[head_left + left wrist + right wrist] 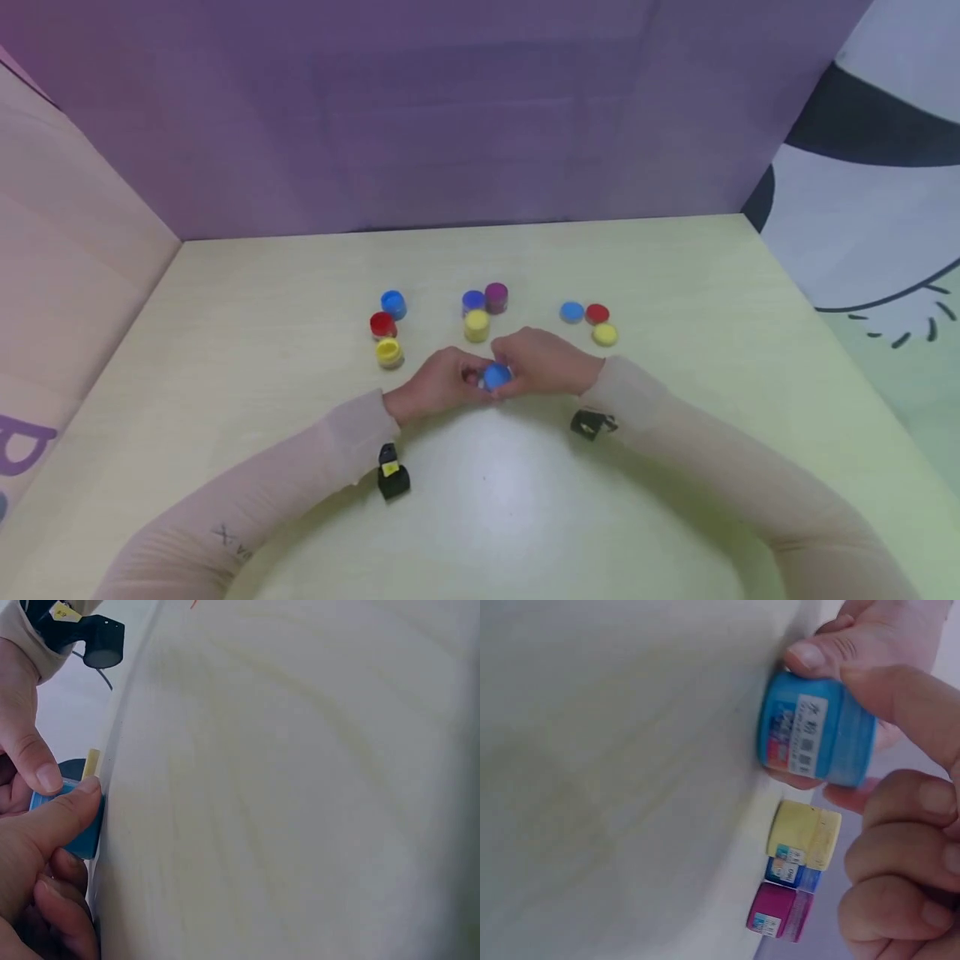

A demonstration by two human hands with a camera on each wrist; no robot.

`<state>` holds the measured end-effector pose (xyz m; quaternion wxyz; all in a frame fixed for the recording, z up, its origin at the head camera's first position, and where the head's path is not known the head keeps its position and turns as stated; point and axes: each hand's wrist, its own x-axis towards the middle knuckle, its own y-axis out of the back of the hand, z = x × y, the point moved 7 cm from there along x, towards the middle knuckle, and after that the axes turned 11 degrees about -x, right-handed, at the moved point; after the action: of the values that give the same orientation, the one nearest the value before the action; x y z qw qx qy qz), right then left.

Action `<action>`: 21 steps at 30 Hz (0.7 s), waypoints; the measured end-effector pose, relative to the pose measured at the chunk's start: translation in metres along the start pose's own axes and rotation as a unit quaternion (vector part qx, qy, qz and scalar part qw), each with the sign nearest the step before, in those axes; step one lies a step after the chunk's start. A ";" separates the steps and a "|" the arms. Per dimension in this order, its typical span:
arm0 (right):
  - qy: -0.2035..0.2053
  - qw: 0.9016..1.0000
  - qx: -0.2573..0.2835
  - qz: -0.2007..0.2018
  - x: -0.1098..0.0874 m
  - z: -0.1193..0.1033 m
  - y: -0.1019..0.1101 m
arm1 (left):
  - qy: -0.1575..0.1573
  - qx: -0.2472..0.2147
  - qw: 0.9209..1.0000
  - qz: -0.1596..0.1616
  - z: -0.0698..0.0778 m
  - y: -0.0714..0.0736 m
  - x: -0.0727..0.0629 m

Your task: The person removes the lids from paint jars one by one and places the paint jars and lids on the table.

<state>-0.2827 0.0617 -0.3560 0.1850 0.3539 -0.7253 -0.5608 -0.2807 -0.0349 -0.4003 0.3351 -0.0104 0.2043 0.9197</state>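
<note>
Find a pale table (675, 517) spread under and all around the capped yellow jar (476, 327). Note, nearer than that jar and to its left, the left hand (448, 382), with digits curled round the body of a light blue jar (810, 727); to its right, the right hand (546, 363), pinching the rim of the blue lid (857, 742), with spare fingers folded in. Places the light blue jar just on the yellow jar's near side, slightly right. Should feel light, stiff, hardly fragile, yet smooth enough to slip; best steadied round the labelled body and gripped at the lid's rim.

Add, behind the yellow jar, a purple jar (497, 298) and a partly hidden dark blue jar (473, 298); to its left, three lidless-looking jars (389, 353); to its right, three loose lids (597, 314).

Cannot tell resting on the table from held just above. Hidden: contents, some left fingertips. Too small to read: much label print.
</note>
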 end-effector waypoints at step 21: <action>-0.018 1.000 0.002 0.001 -0.003 0.006 -0.004 | 0.005 -0.003 1.000 0.004 0.002 0.000 -0.001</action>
<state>-0.2833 0.0675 -0.3615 0.1713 0.3432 -0.7303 -0.5653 -0.2799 -0.0349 -0.3983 0.3306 -0.0153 0.2027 0.9216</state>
